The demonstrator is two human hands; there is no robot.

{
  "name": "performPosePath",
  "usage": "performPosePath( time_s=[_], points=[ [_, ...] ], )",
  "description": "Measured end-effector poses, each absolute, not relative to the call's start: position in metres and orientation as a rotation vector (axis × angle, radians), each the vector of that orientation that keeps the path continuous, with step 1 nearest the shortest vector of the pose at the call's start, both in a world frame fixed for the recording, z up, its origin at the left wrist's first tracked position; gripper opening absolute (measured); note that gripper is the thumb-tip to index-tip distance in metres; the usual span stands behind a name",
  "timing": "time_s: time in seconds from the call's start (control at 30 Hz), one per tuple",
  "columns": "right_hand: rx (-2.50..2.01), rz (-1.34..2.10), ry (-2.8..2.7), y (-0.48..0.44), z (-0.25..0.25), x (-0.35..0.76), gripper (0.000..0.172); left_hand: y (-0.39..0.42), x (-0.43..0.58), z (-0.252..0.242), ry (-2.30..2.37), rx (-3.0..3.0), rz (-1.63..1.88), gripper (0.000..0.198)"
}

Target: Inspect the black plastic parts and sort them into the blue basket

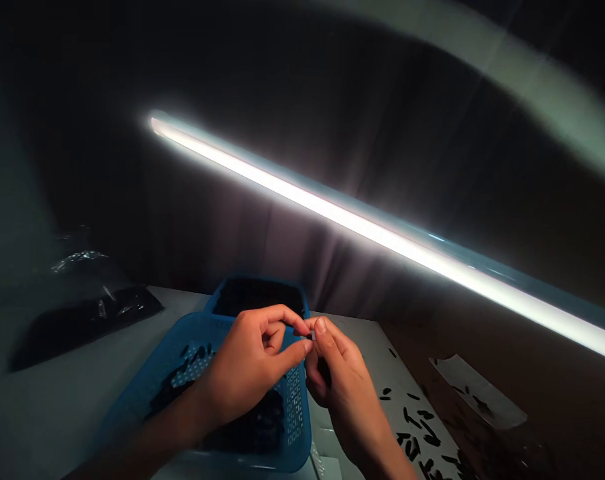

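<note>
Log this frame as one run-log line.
left hand: pinching small dark piece | right hand: pinching same piece | under hands: blue plastic basket of black pieces | beside it: loose black pieces on white table

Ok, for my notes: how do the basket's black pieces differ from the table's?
The black pieces in the blue basket lie heaped; the loose pieces on the white tabletop lie scattered apart. The heaped ones sit within perforated walls, the loose ones in the open. Both look small, black.

My basket (132, 393) is blue perforated plastic, slightly glossy. The worktop (47, 393) looks matt and smooth; the bag (79, 262) is glossy clear plastic.
</note>
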State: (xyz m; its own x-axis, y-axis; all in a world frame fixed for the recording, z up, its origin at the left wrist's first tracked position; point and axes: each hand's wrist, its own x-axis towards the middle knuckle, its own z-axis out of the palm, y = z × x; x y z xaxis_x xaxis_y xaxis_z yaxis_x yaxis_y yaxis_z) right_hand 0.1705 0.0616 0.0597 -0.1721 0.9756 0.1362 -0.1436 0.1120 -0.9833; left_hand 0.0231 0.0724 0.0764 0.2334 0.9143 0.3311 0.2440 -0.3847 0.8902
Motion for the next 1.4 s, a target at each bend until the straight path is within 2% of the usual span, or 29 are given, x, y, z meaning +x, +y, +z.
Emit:
performPosePath(
  time_s=[0.1,0.2,0.33,0.57,1.4],
  points=[
    [-0.864,1.355,-1.301,0.062,0.062,0.176,0.030,0.079,0.018,0.078,0.989,1.686,1.241,0.022],
    [-0.858,1.302,-1.310,0.060,0.065,0.180,0.027,0.080,0.017,0.079,0.937,1.676,1.269,0.023],
    [-0.967,1.055,-1.364,0.056,0.071,0.182,0.027,0.076,0.018,0.080,0.996,1.797,1.350,0.021],
    [-1.039,0.632,-1.450,0.050,0.075,0.186,0.016,0.074,0.017,0.078,0.992,1.998,1.509,0.016],
    [-1.086,0.539,-1.374,0.036,0.084,0.180,0.011,0.068,0.016,0.078,0.964,2.043,1.585,0.006]
  ],
)
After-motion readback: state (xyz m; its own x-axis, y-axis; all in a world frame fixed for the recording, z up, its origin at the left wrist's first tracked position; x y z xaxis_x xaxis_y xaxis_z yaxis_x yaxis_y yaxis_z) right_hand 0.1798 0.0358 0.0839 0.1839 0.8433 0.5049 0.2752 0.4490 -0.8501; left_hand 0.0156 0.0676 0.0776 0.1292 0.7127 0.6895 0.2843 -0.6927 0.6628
